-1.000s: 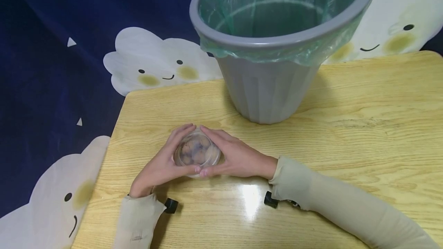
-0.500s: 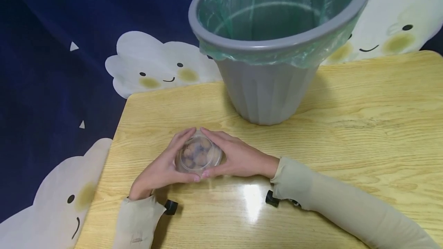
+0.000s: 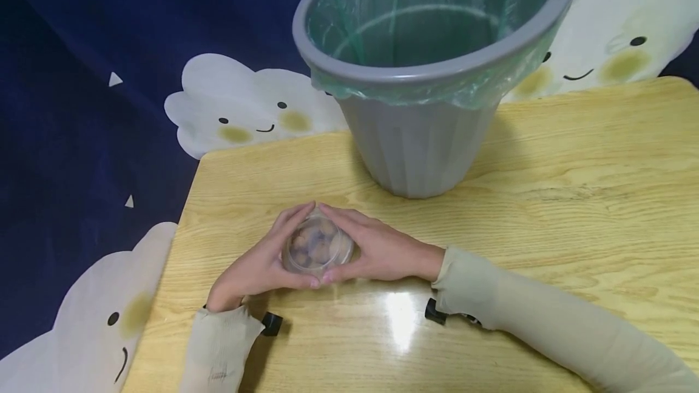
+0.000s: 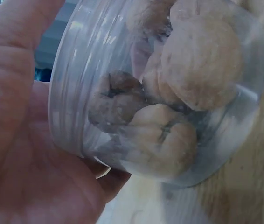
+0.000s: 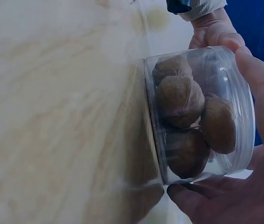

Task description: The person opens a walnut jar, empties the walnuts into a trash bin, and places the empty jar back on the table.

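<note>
A clear plastic jar (image 3: 318,244) with several brown, wrinkled walnuts (image 5: 181,100) inside stands between the two hands. In the head view it sits close to the left end of the wooden table. The left hand (image 3: 259,262) grips its left side, thumb along the near side and fingers round the far side. From the right, the right hand (image 3: 379,249) holds it the same way. The fingertips of both hands nearly meet in front and behind. In the right wrist view the jar's base is right at the tabletop. The ridged upper rim (image 4: 69,79) lies by the left palm.
A large grey bin (image 3: 415,144) lined with a thin green bag (image 3: 431,93) stands behind the jar, a little to the right. The wooden table (image 3: 573,199) extends to the right. Behind it hangs a dark blue cloth (image 3: 82,126) with white clouds.
Both hands and the jar have moved slightly to the right, the hold unchanged. The head view has shifted a little, so the bin appears slightly farther left.
</note>
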The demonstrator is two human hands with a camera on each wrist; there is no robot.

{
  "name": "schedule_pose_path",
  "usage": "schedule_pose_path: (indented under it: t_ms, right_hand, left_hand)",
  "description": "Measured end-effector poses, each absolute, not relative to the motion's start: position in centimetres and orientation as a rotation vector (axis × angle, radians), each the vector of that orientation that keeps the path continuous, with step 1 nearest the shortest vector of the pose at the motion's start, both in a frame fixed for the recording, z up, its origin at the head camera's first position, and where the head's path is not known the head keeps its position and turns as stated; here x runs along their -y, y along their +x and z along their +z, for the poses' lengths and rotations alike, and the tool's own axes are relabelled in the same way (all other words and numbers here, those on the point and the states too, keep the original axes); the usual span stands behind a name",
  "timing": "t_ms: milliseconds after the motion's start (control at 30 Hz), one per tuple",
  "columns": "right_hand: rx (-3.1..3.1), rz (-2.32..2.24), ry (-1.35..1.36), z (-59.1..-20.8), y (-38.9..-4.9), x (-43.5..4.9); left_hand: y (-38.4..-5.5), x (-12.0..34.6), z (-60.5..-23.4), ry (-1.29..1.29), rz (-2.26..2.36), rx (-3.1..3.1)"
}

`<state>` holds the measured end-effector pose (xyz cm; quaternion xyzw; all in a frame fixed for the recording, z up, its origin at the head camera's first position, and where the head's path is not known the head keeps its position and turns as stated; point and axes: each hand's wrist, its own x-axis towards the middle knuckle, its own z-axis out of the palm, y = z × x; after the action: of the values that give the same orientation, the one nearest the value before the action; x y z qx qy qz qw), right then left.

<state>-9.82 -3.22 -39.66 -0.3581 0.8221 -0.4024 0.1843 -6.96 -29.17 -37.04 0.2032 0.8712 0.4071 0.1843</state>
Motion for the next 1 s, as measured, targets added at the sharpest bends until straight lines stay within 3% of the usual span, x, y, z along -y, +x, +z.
schedule_pose_path:
  t_ms: [1000]
  right_hand:
    - [-2.374, -1.088, -0.964, -39.3, -9.1, -1.1]
  left_hand:
    - [-8.0, 25.2, -37.0, 0.715, 1.045, -2.436]
